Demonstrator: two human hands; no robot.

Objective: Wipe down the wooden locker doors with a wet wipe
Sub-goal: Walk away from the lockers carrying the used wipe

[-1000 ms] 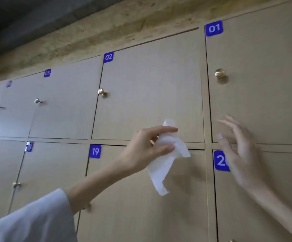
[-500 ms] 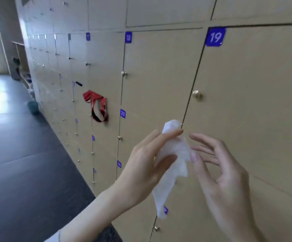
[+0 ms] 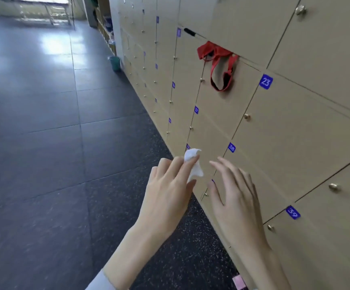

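Both bare forearms reach forward, backs of the hands up. The left hand pinches between forefinger and thumb; the right hand, just beside it, spreads relaxed fingers.

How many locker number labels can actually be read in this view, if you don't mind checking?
3: label 23 right of the red strap, label 38 above the right hand, label 39 lower right. Farther blue labels are too blurred to read.

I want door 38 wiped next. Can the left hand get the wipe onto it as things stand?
Probably yes. The left hand pinches the white wet wipe just short of the wooden locker door numbered 38, and nothing lies between; the open right hand hovers beside it.
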